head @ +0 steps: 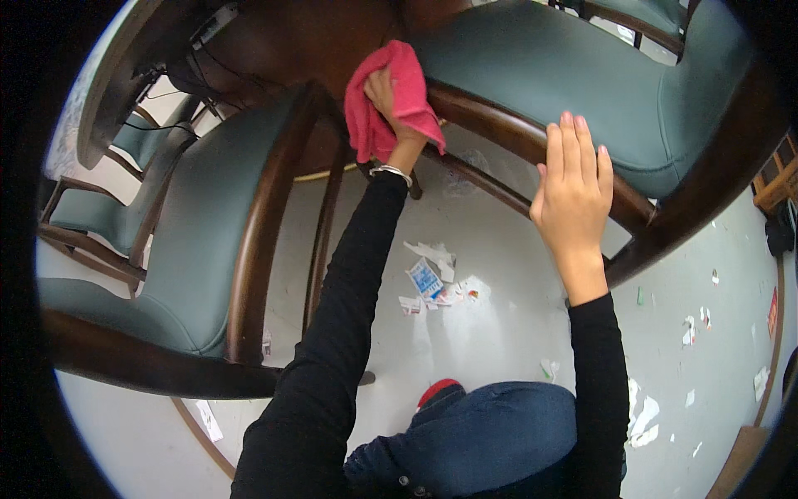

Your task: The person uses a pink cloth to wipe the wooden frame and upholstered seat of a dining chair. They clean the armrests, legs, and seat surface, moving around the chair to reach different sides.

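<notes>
My left hand [383, 96] holds a bunched pink-red cloth [399, 87], part of which drapes over its back and hangs around the wrist. The cloth is between two chairs, by the front corner of the right chair's green padded seat [542, 62]. My right hand [575, 187] lies at that chair's dark wooden seat rail [492, 121], back of the hand up, fingers straight and pointing over the seat, nothing held. A silvery bracelet circles my left wrist. The left chair's green seat [212, 181] stands to the left of my left forearm.
Torn paper and a blue-and-white wrapper [425, 278] lie on the grey floor between the chairs. More paper scraps [645, 418] are scattered at the right. At the upper left are a table edge [103, 93] with hanging cables [206, 68] and further green chairs [87, 209].
</notes>
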The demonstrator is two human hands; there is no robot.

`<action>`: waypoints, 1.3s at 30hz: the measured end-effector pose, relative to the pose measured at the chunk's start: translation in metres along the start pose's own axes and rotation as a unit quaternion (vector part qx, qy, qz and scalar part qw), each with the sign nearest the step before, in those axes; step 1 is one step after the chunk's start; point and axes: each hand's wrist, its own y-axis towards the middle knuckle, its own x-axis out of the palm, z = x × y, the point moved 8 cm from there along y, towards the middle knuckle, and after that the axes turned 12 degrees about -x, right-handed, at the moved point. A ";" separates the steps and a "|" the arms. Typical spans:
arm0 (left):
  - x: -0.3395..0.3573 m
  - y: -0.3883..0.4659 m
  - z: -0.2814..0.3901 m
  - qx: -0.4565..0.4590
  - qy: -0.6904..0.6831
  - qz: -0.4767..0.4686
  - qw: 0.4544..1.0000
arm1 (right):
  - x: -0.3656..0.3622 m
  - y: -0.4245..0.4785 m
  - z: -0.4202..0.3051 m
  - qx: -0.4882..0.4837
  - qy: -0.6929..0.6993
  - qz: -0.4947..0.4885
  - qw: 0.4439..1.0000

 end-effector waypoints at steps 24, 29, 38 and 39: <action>-0.006 -0.256 0.173 0.190 -0.182 -0.331 0.906 | 0.005 -0.129 0.001 -0.154 -0.011 -0.119 0.981; -0.004 -0.263 0.195 0.267 -0.151 -0.360 0.881 | 0.021 -0.162 0.013 -0.170 -0.123 -0.179 0.961; 0.010 -0.193 0.093 0.202 -0.049 -0.294 0.933 | 0.027 -0.168 0.009 -0.196 -0.184 -0.225 0.937; 0.010 -0.187 0.092 0.194 -0.046 -0.286 0.937 | 0.025 -0.167 0.008 -0.195 -0.175 -0.219 0.940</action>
